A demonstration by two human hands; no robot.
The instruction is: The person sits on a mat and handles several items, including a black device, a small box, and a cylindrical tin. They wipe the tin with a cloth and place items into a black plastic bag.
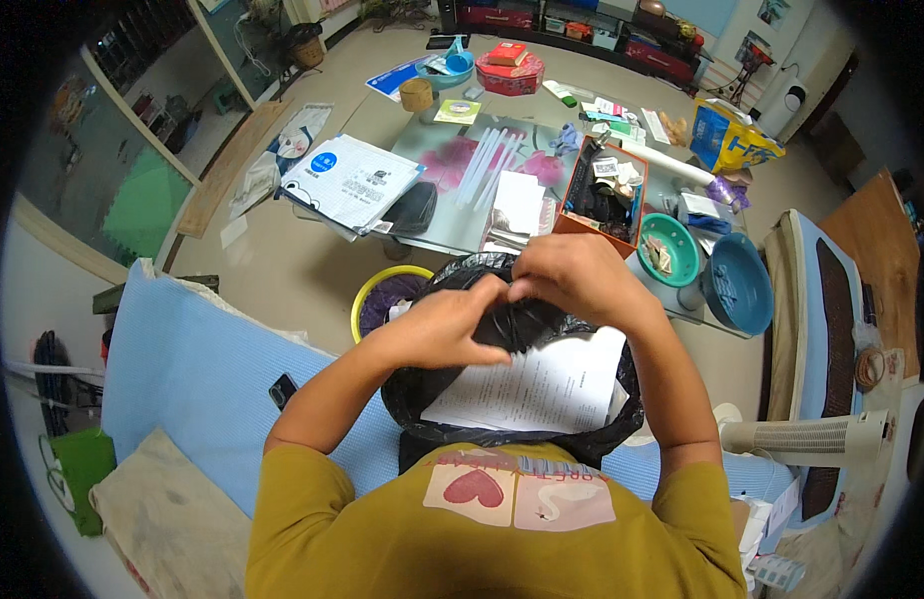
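Note:
A black plastic bag [518, 326] lies wide open in front of my body, its rim spread in a ring. Inside its near half are white printed paper sheets [537, 389]. My left hand [458, 322] is over the bag's left side, with its thumb apart from its bent fingers. From the right, my right hand [574, 277] reaches over the far rim, fingers curled down. The fingertips of both hands meet above the dark folds of plastic. Whether they pinch the plastic or some small thing is hidden.
Beyond the bag stands a glass-topped table [439, 142] holding a stack of papers [349, 180], an orange box [604, 187], a green basket [668, 251] and a blue basin [737, 284]. A yellow-rimmed bin [361, 303] is at left. A phone [283, 391] lies on the blue seat cover [200, 359].

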